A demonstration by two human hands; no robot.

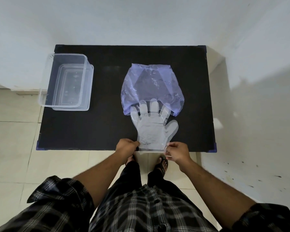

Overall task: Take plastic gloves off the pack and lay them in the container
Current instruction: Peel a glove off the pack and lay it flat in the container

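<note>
A stack of clear plastic gloves (151,129) lies flat on the black table (99,128), fingers pointing away from me, their tips tucked under the mouth of a blue-purple plastic pack (151,86). My left hand (126,145) pinches the cuff's left corner and my right hand (177,152) pinches its right corner, both at the table's near edge. A clear rectangular container (84,84) stands at the table's far left with nothing visible inside it.
The container overhangs the table's left edge a little. White walls close in behind and to the right of the table. A tiled floor and my sandalled feet show below the near edge.
</note>
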